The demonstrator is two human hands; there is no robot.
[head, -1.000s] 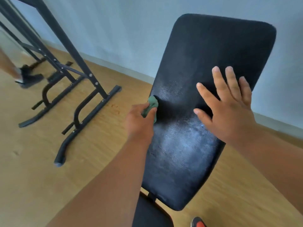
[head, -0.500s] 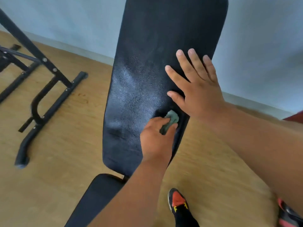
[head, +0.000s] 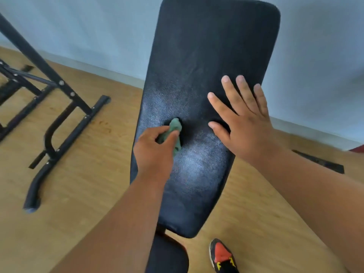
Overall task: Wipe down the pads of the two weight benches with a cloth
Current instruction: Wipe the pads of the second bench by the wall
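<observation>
back pad [head: 206, 56]: the biggest thing in view, a long black upholstered panel tilted up toward the pale wall, its lower end just above the seat pad. grained vinyl with a dull sheen in the middle and lower part, darker and matte toward the top. likely firm foam under a slick skin, so a cloth should glide and needs downward pressure; the panel may rock on its hinge, so it is best braced flat-handed on the face rather than gripped.
seat pad [head: 169, 255]: same black covering, only its near end shows at the bottom edge, below the back pad. probably not reached yet.
floor [head: 78, 194]: light wood boards, under everything.
black frame [head: 65, 119]: tubular steel stand to the left, well apart from the bench, not part of the job.
right hand [head: 244, 123]: open, fingers spread, palm laid flat on the right half of the back pad, looks to be steadying it.
left hand [head: 153, 150]: closed around the cloth, pressing it on the left-centre of the back pad.
shoe [head: 222, 255]: black with red and yellow, on the floor just right of the seat pad.
cloth [head: 173, 131]: small, green, bunched and soft, light and limp; a tuft pokes out past the fingertips and touches the pad. easiest held wadded in the fist as here; spread flatter it would cover more per stroke.
</observation>
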